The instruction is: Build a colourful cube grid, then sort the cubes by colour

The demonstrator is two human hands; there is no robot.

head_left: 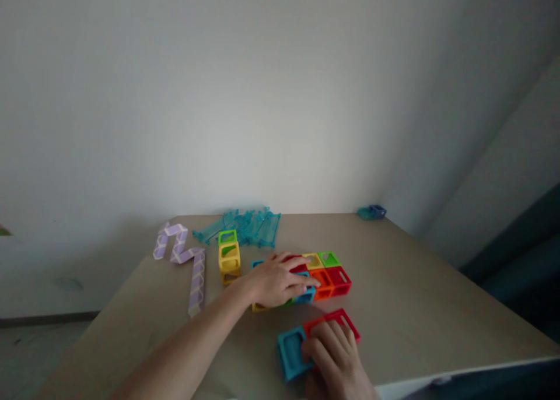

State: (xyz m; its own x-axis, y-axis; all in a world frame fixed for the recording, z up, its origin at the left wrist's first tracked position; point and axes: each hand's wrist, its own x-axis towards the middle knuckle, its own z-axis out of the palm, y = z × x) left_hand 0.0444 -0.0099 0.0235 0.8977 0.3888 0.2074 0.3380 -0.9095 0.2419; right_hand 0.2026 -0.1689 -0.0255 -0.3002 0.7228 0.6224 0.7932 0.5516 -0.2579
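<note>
My left hand [275,279] lies flat with fingers stretched over a flat cluster of hollow coloured cubes [326,274] in red, orange, yellow, green and blue near the table's middle. Nearer to me, my right hand [335,353] rests on a blue cube frame [289,353] joined to a red cube frame [336,319], fingers curled over their near sides. A short stack of yellow and green cubes [229,255] stands just left of my left hand.
A purple-and-white zigzag puzzle chain [186,260] lies at the left of the beige table [415,283]. A heap of clear teal pieces [247,226] sits at the back, and a small blue-teal object [371,212] at the far right corner. A plain wall rises behind.
</note>
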